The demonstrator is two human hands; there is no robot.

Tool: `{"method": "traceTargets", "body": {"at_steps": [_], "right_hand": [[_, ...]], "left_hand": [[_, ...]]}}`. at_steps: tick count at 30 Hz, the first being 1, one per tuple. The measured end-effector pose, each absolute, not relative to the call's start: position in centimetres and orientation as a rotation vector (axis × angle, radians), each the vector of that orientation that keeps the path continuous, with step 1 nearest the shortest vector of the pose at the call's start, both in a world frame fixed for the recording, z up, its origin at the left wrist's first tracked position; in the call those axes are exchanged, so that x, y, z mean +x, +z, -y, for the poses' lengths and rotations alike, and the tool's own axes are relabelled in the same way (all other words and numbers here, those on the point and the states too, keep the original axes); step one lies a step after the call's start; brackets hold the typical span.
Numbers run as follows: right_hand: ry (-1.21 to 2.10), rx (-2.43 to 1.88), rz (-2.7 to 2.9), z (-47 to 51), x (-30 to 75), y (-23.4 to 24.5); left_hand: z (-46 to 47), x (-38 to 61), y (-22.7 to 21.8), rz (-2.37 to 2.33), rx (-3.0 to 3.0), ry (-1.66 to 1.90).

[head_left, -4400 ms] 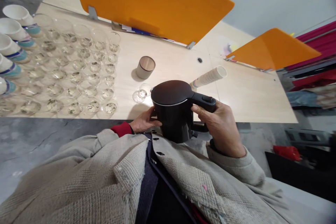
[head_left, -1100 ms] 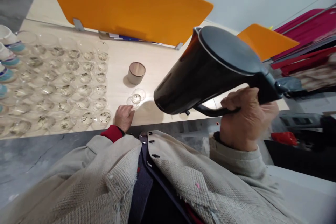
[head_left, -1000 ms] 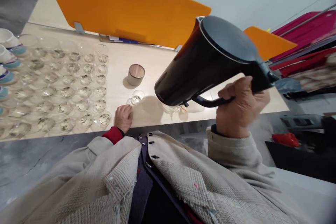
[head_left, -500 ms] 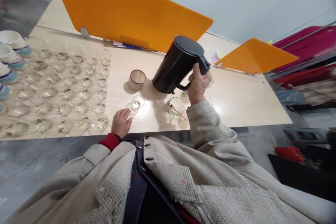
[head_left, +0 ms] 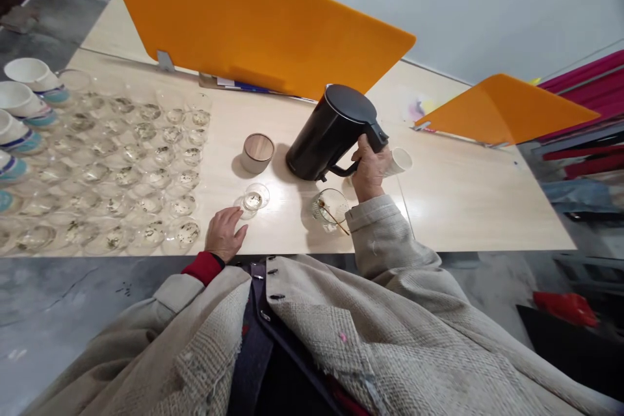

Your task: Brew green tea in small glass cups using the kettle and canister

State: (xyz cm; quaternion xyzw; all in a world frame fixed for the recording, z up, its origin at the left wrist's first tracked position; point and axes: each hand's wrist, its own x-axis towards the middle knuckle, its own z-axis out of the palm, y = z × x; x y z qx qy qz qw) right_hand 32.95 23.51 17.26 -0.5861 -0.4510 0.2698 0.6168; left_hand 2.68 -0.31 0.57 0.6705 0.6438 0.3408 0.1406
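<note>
My right hand (head_left: 371,169) is wrapped round the handle of a black electric kettle (head_left: 331,133), its lid closed. The kettle leans in view; I cannot tell whether its base touches the table. Below it stands a ribbed glass (head_left: 319,211) with a thin brown stick (head_left: 336,219) leaning in it. My left hand (head_left: 225,234) lies on the table near the front edge, fingers stretched out and holding nothing. Its fingertips are at the side of a small clear cup (head_left: 260,194) with dark flakes at its bottom. Behind that cup sits a round canister (head_left: 257,159) with a wooden lid.
Rows of clear cups (head_left: 127,175) with dark flakes cover the table's left side. White and blue paper cups (head_left: 34,81) stand at the far left. A white cup (head_left: 400,161) is right of my right hand. Orange dividers (head_left: 263,19) run along the back.
My right hand has lowered the kettle's top a little, and the white cup beside that hand has come into view. The left hand has stayed by the small cup. The view has shifted slightly.
</note>
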Motion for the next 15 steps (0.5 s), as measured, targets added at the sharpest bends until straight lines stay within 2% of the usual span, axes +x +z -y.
{"method": "traceTargets", "body": {"at_steps": [9, 15], "right_hand": [[0.617, -1.408, 1.095, -22.7, 37.0, 14.9], [0.226, -1.359, 1.508, -19.1, 39.1, 17.2]], "left_hand": [[-0.1, 2.5, 0.4, -1.86, 1.975, 0.934], [-0.2, 2.3, 0.2, -1.884, 1.989, 0.92]]}}
